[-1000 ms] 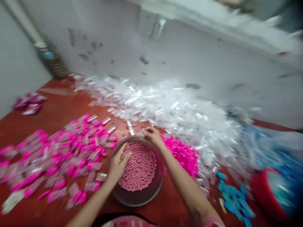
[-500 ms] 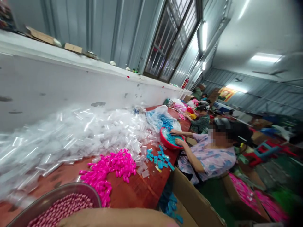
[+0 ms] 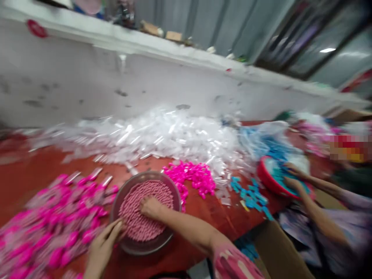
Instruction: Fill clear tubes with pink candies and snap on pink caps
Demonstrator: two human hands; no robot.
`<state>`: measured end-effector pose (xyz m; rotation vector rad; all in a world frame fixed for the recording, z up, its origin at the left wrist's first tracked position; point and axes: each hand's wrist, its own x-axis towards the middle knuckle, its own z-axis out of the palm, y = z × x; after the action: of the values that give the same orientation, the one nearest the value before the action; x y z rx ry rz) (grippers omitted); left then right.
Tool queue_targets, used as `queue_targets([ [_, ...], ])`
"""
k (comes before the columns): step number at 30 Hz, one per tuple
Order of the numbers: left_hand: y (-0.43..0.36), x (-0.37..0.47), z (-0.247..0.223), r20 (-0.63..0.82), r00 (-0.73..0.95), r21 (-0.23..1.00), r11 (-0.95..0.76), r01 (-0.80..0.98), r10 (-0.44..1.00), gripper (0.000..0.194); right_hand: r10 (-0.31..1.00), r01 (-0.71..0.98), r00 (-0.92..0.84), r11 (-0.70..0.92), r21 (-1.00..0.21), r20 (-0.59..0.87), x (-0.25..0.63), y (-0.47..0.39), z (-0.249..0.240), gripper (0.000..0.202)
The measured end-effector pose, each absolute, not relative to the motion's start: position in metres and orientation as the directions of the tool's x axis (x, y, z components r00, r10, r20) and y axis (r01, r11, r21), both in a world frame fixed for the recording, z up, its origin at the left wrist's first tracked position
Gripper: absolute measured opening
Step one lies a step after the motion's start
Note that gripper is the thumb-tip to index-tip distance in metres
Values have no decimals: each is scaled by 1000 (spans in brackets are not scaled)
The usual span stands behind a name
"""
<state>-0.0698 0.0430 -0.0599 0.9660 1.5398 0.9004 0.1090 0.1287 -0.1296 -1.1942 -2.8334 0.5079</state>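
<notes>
Head view, clear pieces (image 3: 162,133) behind pink caps (image 3: 200,178)

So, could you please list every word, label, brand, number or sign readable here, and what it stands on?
No text can be read.
Red round mark, upper left: too blurred to tell if it bears writing.
Red strip, right edge: also too blurred.

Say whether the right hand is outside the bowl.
No, the right hand is inside the bowl, its fingers down at the pink beads.
</notes>
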Motion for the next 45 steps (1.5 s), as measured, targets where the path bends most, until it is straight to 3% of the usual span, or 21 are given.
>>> queue_targets([
  [2, 37, -76, -58, -454, -135, 888, 460, 14, 881, 40, 679, 639, -730, 634, -435, -81, 91, 123, -134, 13],
  [4, 37, -77, -57, -398, -167, 914, 405, 13, 902, 42, 687, 602, -723, 576, -553, -73, 83, 119, -135, 14],
  [9, 42, -74, -55, -189, -168, 914, 235, 329, 968, 36, 716, 519, -690, 385, -764, -108, 99, 109, -122, 32],
  [11, 43, -68, -57, -177, -113, 905, 206, 373, 978, 39, 743, 418, -658, 227, -880, -121, 109, 103, -109, 40],
  [13, 45, -59, -60, -194, -34, 913, 193, 359, 980, 44, 772, 213, -615, -35, -976, -162, 116, 96, -93, 45],
  [15, 48, -47, -62, -198, 50, 938, 174, 300, 979, 45, 770, 4, -600, -268, -963, -217, 120, 88, -78, 44],
  [17, 51, -36, -62, -165, 107, 969, 140, 205, 981, 40, 763, -70, -598, -356, -932, -247, 123, 82, -68, 40],
  [20, 54, -24, -59, -135, 126, 990, 129, 61, 983, 34, 818, 20, -518, -280, -960, -249, 132, 77, -57, 30],
  [24, 55, -22, -57, -186, 210, 980, 196, -28, 960, 32, 898, 296, -439, 133, -946, -11, 148, 80, -39, 33],
  [27, 55, -25, -57, -194, 330, 970, 230, -74, 924, 33, 784, 322, -602, 411, -853, 151, 154, 84, -23, 32],
  [30, 54, -28, -57, -236, 384, 955, 286, -78, 893, 36, 711, 315, -682, 498, -808, 173, 155, 84, -15, 25],
  [38, 49, -34, -53, -241, 472, 969, 239, 64, 848, 35, 700, 417, -714, 398, -817, -23, 156, 75, -29, 20],
  [42, 49, -34, -57, -291, 453, 956, 273, 106, 843, 38, 796, 318, -584, 43, -947, -160, 155, 61, -44, 21],
  [45, 49, -33, -62, -343, 447, 939, 313, 142, 826, 39, 825, 153, -496, -223, -963, -270, 152, 50, -57, 25],
])
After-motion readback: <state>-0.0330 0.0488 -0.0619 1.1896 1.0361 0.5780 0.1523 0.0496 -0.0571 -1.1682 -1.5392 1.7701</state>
